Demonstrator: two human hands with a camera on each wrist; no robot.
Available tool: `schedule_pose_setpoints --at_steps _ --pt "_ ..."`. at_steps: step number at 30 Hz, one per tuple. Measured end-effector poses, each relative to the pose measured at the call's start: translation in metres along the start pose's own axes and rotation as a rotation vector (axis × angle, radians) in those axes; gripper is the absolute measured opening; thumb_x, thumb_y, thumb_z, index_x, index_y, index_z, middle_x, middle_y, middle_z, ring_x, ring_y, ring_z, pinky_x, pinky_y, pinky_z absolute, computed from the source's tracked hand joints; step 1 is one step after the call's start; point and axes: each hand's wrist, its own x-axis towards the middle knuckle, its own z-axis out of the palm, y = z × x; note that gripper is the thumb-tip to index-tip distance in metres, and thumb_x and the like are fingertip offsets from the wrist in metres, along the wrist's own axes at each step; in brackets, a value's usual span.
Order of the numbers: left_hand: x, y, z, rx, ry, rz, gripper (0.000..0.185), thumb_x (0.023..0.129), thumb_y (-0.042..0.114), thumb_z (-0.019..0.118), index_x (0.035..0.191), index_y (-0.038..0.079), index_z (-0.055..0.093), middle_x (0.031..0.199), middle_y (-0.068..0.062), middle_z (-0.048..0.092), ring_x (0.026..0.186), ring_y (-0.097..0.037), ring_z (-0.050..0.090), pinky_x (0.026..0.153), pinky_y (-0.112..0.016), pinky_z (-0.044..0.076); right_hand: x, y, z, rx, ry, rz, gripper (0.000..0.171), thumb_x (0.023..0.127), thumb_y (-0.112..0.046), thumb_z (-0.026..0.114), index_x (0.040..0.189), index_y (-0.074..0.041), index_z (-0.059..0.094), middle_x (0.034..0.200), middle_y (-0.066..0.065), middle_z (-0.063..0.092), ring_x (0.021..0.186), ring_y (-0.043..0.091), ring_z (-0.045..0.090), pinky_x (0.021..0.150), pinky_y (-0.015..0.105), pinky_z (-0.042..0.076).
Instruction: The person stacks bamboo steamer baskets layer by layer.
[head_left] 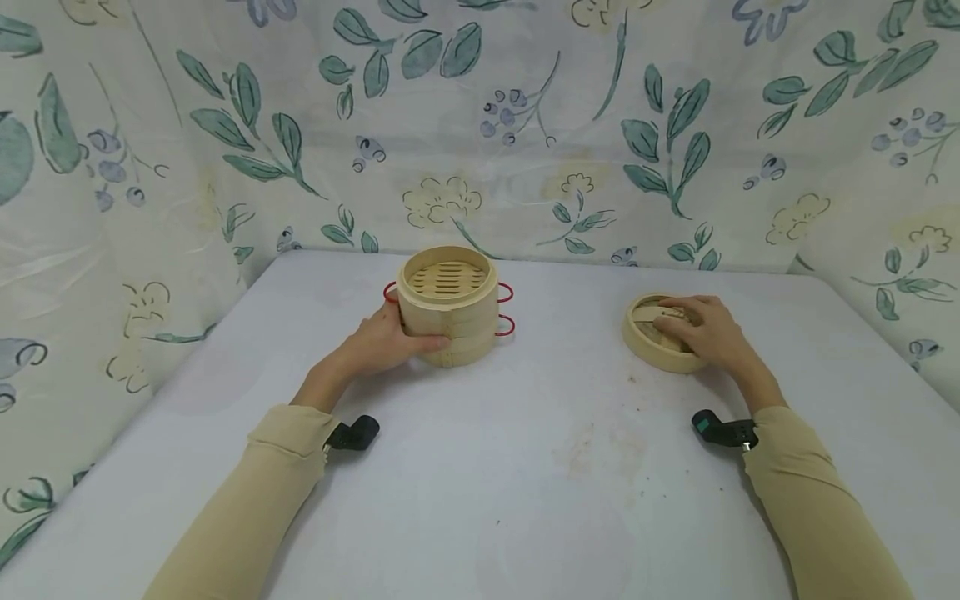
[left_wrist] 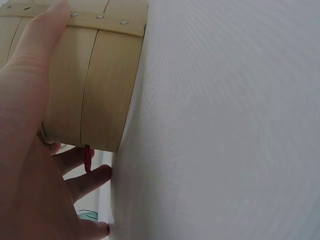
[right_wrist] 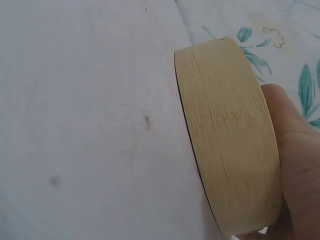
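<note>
Fingers of the left hand [head_left: 381,343], head view, wrap wide round the pale two-tier bamboo steamer [head_left: 467,315], upright on the white surface [head_left: 487,500]; well apart, the right hand [head_left: 711,332] pinches the round bamboo lid [head_left: 657,353] at its top. Left wrist: thumb on the wall [left_wrist: 107,85], other fingers spread by a red loop handle [left_wrist: 88,160]; looks light, stiff, best held round that wall. Right wrist: lid's rim [right_wrist: 230,140], probably light, smooth; fingertips hidden.
</note>
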Motion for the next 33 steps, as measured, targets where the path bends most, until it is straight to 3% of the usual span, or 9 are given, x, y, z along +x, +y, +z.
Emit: schedule_pose_setpoints --at_steps 5,13,23,33 --pt "0.000 0.000 0.001 -0.006 0.002 0.000 0.100 0.079 0.057 0.077 0.154 0.021 0.021 0.149 -0.009 0.043 0.139 -0.032 0.039 0.112 -0.065 0.023 0.000 0.001 0.001 0.008 0.041 -0.023 0.056 0.096 -0.037 0.062 0.134 0.003 0.056 0.141 0.037 0.040 0.136 0.053 0.029 0.108 0.070 0.023" --pt "0.000 -0.001 0.001 -0.019 -0.001 -0.008 0.102 0.078 0.057 0.078 0.154 0.020 0.021 0.149 -0.009 0.044 0.138 -0.031 0.041 0.111 -0.059 0.030 0.000 0.000 -0.002 -0.019 0.005 0.013 0.060 0.096 -0.042 0.061 0.136 0.002 0.055 0.144 0.037 0.037 0.136 0.054 0.029 0.108 0.070 0.023" --pt "0.000 0.000 0.001 -0.010 0.003 -0.012 0.104 0.076 0.060 0.077 0.153 0.020 0.021 0.149 -0.009 0.044 0.139 -0.032 0.039 0.113 -0.062 0.025 -0.001 0.001 -0.007 0.000 0.010 0.030 0.060 0.098 -0.044 0.059 0.138 0.001 0.054 0.146 0.036 0.035 0.136 0.055 0.028 0.108 0.070 0.022" --pt "0.000 -0.001 0.001 -0.015 0.003 0.001 0.101 0.077 0.058 0.078 0.153 0.020 0.023 0.148 -0.009 0.044 0.137 -0.031 0.041 0.112 -0.059 0.029 0.001 -0.009 -0.009 0.011 0.037 0.014 0.058 0.097 -0.043 0.061 0.135 0.000 0.057 0.146 0.035 0.035 0.137 0.054 0.028 0.108 0.070 0.022"
